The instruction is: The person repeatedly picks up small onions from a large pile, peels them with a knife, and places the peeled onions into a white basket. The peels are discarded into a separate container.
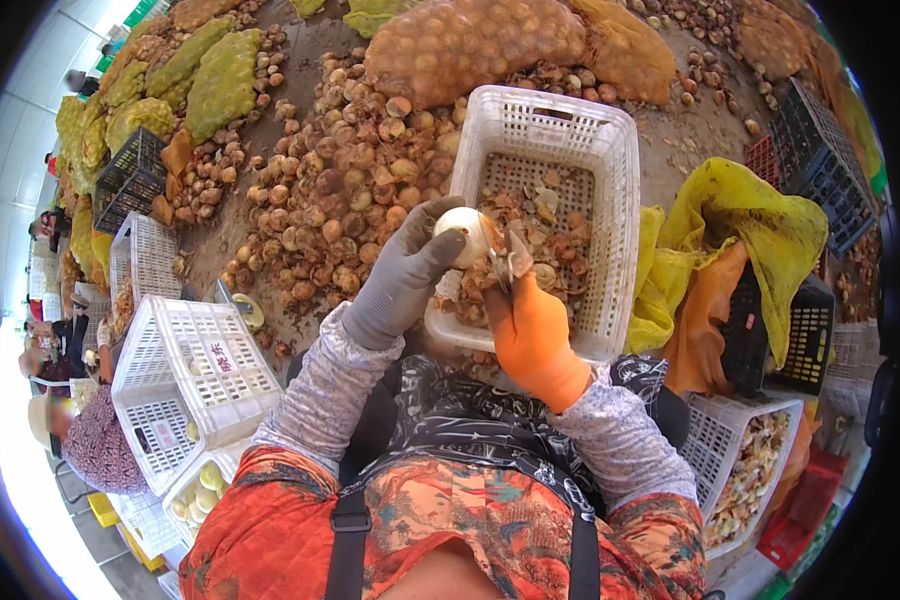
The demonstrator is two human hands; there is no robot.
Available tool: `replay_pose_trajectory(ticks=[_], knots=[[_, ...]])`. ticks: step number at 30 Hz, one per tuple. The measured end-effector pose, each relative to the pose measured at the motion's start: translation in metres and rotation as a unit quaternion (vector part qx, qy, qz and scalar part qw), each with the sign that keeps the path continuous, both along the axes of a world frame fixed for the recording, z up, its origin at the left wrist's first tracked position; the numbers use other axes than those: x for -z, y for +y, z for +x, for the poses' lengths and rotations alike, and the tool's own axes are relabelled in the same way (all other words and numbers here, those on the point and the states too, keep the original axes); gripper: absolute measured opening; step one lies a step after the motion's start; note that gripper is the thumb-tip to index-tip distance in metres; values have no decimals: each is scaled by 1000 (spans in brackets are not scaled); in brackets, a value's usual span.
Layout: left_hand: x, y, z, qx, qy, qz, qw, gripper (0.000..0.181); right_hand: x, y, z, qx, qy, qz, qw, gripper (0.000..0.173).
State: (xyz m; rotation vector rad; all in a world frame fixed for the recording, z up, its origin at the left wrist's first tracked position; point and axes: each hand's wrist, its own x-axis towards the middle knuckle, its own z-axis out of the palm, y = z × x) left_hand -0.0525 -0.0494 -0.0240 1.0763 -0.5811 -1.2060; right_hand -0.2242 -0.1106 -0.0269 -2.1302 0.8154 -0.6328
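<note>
My left hand (405, 274), in a grey coated glove, grips a white, largely peeled onion (461, 232) over the near left part of a white plastic crate (624, 225). Close at its right side is my right hand (532, 330) in an orange glove, with its fingers closed on a small knife (507, 268). The knife's handle is hidden in the glove. A scrap of peel (521, 253) shows by the right thumb. Loose onion skins (547, 202) lie in the crate below both hands. Whether the blade touches the onion is hard to tell.
A large heap of unpeeled onions (330, 195) spreads ahead and left. Beyond lies a full orange mesh sack (472, 45). White crates (195, 367) and peeled onions (206, 487) stand at left, near another person (109, 442). Right are a yellow mesh sack (750, 202) and a skin-filled crate (720, 442).
</note>
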Motion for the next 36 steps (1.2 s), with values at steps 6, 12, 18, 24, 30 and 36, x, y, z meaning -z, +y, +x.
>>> replay_pose_trajectory(ticks=[6,12,18,24,30,36], knots=[[-6,-1,-8,6,-137,-6,990,61,17,-8,0,4,-74,49,996,24],[-6,3,2,8,18,-37,999,62,13,-20,-4,43,-151,555,817,16],[-5,-1,-1,-19,58,-43,997,63,8,-12,-3,97,-209,524,820,18],[4,1,-2,-5,-72,-48,996,57,0,9,0,-13,-83,31,996,42],[-3,-1,-15,-50,-80,-28,995,60,12,2,2,-31,-6,63,997,36],[-4,-3,-12,-31,19,-61,997,56,51,-17,4,55,-120,427,895,14]])
